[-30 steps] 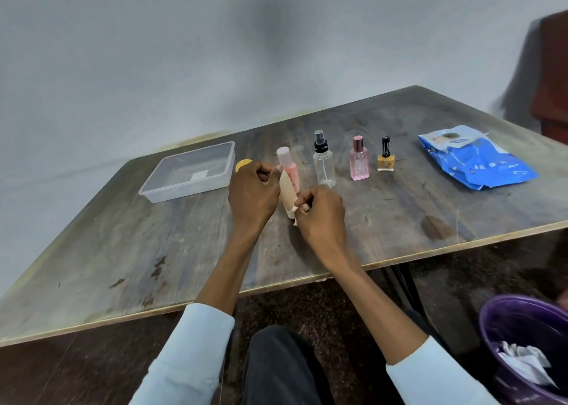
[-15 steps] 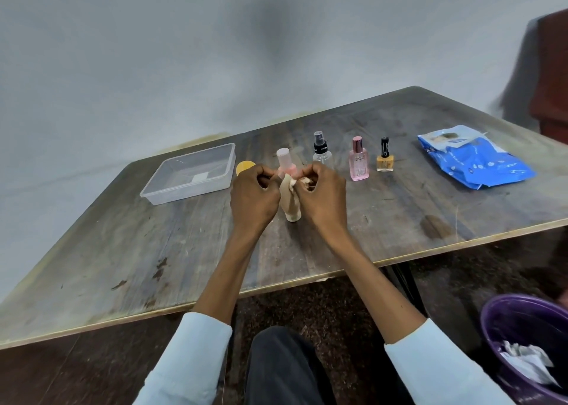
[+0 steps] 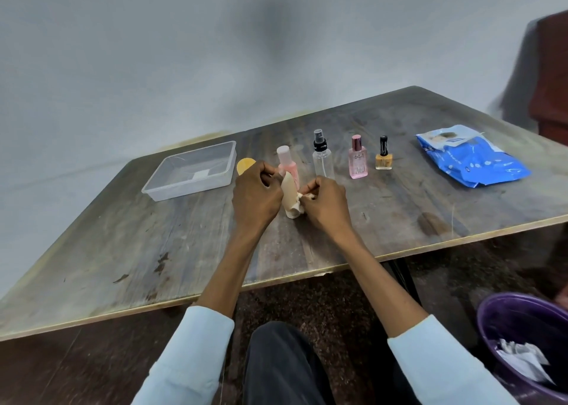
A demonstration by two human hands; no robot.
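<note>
A beige tube (image 3: 289, 193) stands cap-down on the wooden table (image 3: 153, 251) between my hands. My left hand (image 3: 256, 194) grips its upper part from the left. My right hand (image 3: 325, 201) pinches a small white wipe (image 3: 300, 200) against the tube's lower right side. Right behind the tube stands a pink bottle (image 3: 288, 165) with a pale cap.
A clear plastic box (image 3: 190, 171) sits at the left, a yellow round lid (image 3: 245, 165) beside it. A clear spray bottle (image 3: 322, 158), a pink perfume bottle (image 3: 357, 158) and a yellow nail polish (image 3: 384, 155) stand in a row. A blue wipes pack (image 3: 473, 158) lies right. A purple bin (image 3: 522, 343) holds paper.
My right hand went from the tube's base up to its top and has come back down to its lower side with the wipe. The left hand has kept its hold.
</note>
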